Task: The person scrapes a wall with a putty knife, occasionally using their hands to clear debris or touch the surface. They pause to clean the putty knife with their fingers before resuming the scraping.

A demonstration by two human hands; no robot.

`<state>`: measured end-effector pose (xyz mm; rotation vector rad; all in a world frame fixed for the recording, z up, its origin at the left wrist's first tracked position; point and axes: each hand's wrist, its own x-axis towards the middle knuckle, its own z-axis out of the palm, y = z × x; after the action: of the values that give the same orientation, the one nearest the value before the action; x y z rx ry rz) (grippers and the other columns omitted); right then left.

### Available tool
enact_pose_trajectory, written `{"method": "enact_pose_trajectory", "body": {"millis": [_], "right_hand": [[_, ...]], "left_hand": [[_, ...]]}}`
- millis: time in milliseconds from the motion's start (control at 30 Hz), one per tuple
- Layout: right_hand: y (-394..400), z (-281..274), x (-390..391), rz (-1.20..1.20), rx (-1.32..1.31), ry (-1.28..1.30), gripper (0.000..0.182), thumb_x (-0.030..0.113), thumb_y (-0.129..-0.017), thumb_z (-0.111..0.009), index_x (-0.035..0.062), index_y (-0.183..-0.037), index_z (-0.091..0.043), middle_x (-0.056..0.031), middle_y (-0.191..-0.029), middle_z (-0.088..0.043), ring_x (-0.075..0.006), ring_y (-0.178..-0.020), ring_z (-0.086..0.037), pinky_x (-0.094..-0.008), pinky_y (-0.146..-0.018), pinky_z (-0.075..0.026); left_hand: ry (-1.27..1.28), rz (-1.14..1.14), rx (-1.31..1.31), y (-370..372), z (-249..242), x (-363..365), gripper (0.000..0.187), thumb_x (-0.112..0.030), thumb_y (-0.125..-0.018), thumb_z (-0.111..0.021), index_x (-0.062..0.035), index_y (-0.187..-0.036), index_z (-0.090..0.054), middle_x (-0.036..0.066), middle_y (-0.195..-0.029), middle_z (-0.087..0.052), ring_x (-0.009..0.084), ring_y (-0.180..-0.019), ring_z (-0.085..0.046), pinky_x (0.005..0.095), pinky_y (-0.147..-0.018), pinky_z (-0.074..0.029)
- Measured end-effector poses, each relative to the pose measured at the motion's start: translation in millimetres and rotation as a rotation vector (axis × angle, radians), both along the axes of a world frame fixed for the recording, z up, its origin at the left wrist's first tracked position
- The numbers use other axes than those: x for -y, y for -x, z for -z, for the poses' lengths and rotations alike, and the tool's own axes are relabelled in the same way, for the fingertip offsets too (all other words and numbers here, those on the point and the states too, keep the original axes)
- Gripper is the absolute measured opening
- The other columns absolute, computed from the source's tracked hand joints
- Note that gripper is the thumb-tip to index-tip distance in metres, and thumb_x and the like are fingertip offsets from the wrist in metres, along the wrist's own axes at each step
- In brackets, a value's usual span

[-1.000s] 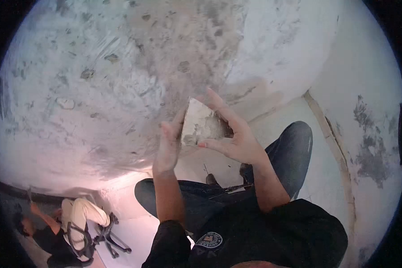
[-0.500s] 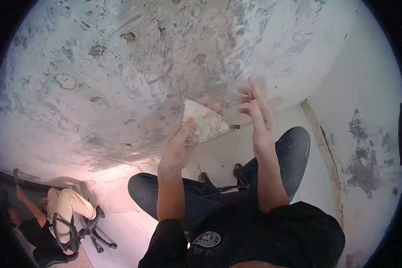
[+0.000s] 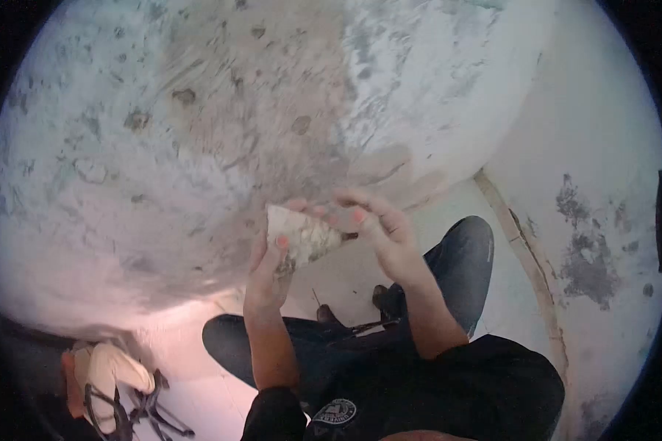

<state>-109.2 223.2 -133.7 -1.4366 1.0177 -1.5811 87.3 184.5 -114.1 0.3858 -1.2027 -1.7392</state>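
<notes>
A flat, roughly triangular piece, whitish with grey smears and a short dark tip at its right end, is gripped in my left hand. The thumb lies on its near face and the other fingers go behind it. My right hand is beside the dark tip, its fingers bent and partly spread, with nothing visible in them. Beyond both hands stands a pale wall with grey patches and small pits.
At the lower left a person in light trousers sits on a black wheeled chair. My bent legs are below my hands. A second wall with dark stains rises at the right, with a cracked strip along its foot.
My right hand has come left and down, close to the dark tip, its fingers more bent. The piece in my left hand appears lower and further left, and the camera view has shifted.
</notes>
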Motion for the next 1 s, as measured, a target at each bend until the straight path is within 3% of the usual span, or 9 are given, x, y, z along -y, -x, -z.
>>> {"method": "enact_pose_trajectory", "body": {"millis": [67, 233, 333, 533, 633, 700, 733, 900, 1000], "right_hand": [[-11.3, -5.0, -4.4, 0.032, -0.039, 0.011, 0.044, 0.014, -0.092, -0.059, 0.0016, -0.133, -0.049, -0.0123, -0.126, -0.057, -0.0187, -0.108, -0.055, -0.0315, -0.093, -0.043], [-18.2, -15.2, -22.1, -0.116, -0.219, -0.120, 0.059, 0.027, -0.088, -0.065, 0.0064, -0.138, -0.041, -0.0162, -0.116, -0.060, -0.0250, -0.094, -0.061, -0.0346, -0.081, -0.049], [-17.3, -2.2, -21.1, -0.080, -0.196, -0.075, 0.056, 0.020, -0.088, -0.066, 0.0076, -0.138, -0.043, -0.0121, -0.127, -0.055, -0.0202, -0.100, -0.057, -0.0314, -0.084, -0.047], [-16.4, -13.8, -16.7, -0.071, -0.184, -0.096, 0.076, 0.028, -0.079, -0.075, 0.0068, -0.141, -0.036, -0.0175, -0.127, -0.056, -0.0288, -0.112, -0.058, -0.0358, -0.092, -0.046], [-14.8, -7.8, -14.0, 0.047, -0.031, 0.086, 0.085, 0.027, -0.077, -0.078, 0.0035, -0.144, -0.032, -0.0194, -0.128, -0.055, -0.0297, -0.117, -0.056, -0.0355, -0.097, -0.042], [-10.4, -6.7, -13.5, 0.108, 0.065, 0.175, 0.088, 0.025, -0.076, -0.078, 0.0013, -0.145, -0.030, -0.0199, -0.129, -0.054, -0.0294, -0.119, -0.054, -0.0352, -0.100, -0.041], [-6.8, -6.1, -13.1, 0.193, 0.082, 0.192, 0.092, 0.024, -0.075, -0.079, 0.0037, -0.147, -0.027, -0.0212, -0.133, -0.051, -0.0283, -0.120, -0.053, -0.0345, -0.100, -0.041], [45.0, 4.5, 3.7, 0.457, 0.296, 0.171, 0.085, 0.021, -0.081, -0.075, -0.0028, -0.146, -0.026, -0.0187, -0.128, -0.054, -0.0213, -0.117, -0.052, -0.0316, -0.099, -0.039], [84.6, 10.2, 16.2, 0.709, 0.377, -0.021, 0.074, 0.023, -0.086, -0.068, -0.0048, -0.144, -0.030, -0.0192, -0.119, -0.059, -0.0216, -0.109, -0.058, -0.0323, -0.093, -0.043]], "left_hand": [[-0.002, -0.047, 0.186, -2.2, 1.8, -2.8, 0.052, -0.025, -0.093, -0.053, 0.0057, -0.134, -0.042, 0.017, -0.126, -0.056, 0.0265, -0.118, -0.054, 0.0386, -0.101, -0.041], [0.098, -0.059, 0.331, 9.9, -5.4, -10.2, 0.052, -0.025, -0.090, -0.055, 0.0053, -0.131, -0.045, 0.016, -0.121, -0.058, 0.0236, -0.112, -0.056, 0.0360, -0.097, -0.043], [0.149, -0.118, 0.396, 17.2, -2.2, -11.1, 0.050, -0.023, -0.089, -0.055, 0.0047, -0.129, -0.047, 0.014, -0.118, -0.059, 0.0214, -0.109, -0.056, 0.0337, -0.094, -0.044], [0.087, -0.209, 0.548, 22.3, -16.1, -14.0, 0.051, -0.026, -0.089, -0.055, 0.0035, -0.130, -0.047, 0.015, -0.125, -0.053, 0.0227, -0.112, -0.054, 0.0341, -0.096, -0.042], [0.224, -0.109, 0.541, 33.5, -15.4, 8.8, 0.061, -0.039, -0.090, -0.054, 0.0019, -0.135, -0.042, 0.015, -0.130, -0.049, 0.0237, -0.119, -0.049, 0.0366, -0.099, -0.039], [0.623, -0.219, 0.436, 47.8, -23.9, 20.2, 0.077, -0.055, -0.090, -0.050, -0.0005, -0.141, -0.034, 0.016, -0.136, -0.045, 0.0246, -0.125, -0.043, 0.0399, -0.102, -0.035], [0.766, -0.232, 0.514, 47.4, -34.8, 32.1, 0.081, -0.062, -0.094, -0.031, -0.0025, -0.148, -0.023, 0.018, -0.145, -0.036, 0.0293, -0.135, -0.032, 0.0457, -0.110, -0.022], [1.429, -1.324, 0.786, 41.1, -118.9, 87.6, 0.080, -0.064, -0.093, -0.033, -0.0034, -0.145, -0.028, 0.018, -0.145, -0.036, 0.0311, -0.135, -0.033, 0.0502, -0.106, -0.032], [1.710, -1.502, 0.830, 33.2, -154.9, 139.4, 0.077, -0.064, -0.093, -0.035, -0.0071, -0.145, -0.032, 0.017, -0.148, -0.033, 0.0316, -0.137, -0.030, 0.0529, -0.107, -0.029]]}}
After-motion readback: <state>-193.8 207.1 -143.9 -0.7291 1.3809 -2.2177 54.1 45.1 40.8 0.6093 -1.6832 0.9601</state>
